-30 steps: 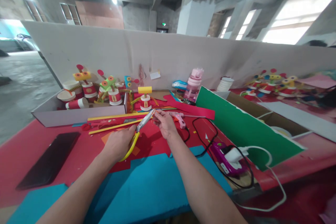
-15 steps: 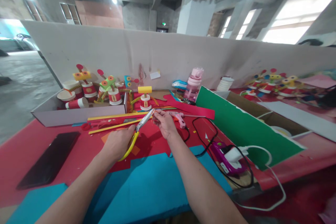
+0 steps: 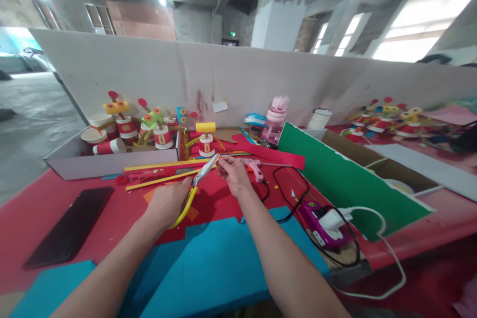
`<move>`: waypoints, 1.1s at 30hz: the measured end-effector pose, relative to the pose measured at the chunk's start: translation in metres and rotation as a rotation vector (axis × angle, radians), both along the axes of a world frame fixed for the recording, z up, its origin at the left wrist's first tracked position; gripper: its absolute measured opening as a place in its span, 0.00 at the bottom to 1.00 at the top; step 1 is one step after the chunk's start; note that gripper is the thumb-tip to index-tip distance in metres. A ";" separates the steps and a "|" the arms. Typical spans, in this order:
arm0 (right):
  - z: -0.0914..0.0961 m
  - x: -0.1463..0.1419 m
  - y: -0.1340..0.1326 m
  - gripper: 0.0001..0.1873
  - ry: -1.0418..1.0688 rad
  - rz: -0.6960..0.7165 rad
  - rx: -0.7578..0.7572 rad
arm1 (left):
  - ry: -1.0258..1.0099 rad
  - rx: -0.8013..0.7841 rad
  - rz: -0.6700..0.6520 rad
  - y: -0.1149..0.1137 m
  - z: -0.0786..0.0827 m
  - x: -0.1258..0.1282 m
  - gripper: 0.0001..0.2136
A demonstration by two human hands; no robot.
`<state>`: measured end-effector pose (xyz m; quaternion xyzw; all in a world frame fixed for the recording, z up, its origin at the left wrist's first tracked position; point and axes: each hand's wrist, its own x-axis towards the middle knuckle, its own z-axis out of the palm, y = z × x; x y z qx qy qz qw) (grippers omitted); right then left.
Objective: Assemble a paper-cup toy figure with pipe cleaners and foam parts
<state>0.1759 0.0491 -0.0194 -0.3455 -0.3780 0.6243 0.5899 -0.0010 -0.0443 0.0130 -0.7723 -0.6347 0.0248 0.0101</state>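
Note:
My left hand (image 3: 169, 202) is closed around the yellow handles of a pair of scissors (image 3: 203, 171). The blades look nearly together and point up and to the right. At their tips my right hand (image 3: 233, 174) is pinched on a small orange piece of paper (image 3: 218, 158), mostly hidden by the fingers. Just beyond the tips stands a paper-cup figure (image 3: 206, 145) with a yellow tube on top and springy paper arms. A pink glue gun (image 3: 255, 169) lies right of my right hand. Yellow strips (image 3: 164, 179) lie left of the scissors.
A white box (image 3: 119, 165) at left holds cups and finished figures. A black phone (image 3: 69, 228) lies at the left front. Blue sheets (image 3: 208, 258) cover the near edge. At right are a purple power strip (image 3: 324, 228) with cables and a green-sided box (image 3: 335, 184).

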 end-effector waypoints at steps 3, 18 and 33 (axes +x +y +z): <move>0.001 0.000 0.000 0.17 0.026 0.004 -0.021 | -0.017 0.013 -0.002 0.001 -0.002 0.000 0.17; 0.001 0.001 0.000 0.17 0.049 0.011 -0.007 | -0.006 0.037 -0.021 0.003 -0.010 -0.004 0.16; 0.001 -0.006 -0.006 0.19 0.090 0.041 -0.031 | -0.032 0.027 -0.003 0.002 -0.008 -0.002 0.16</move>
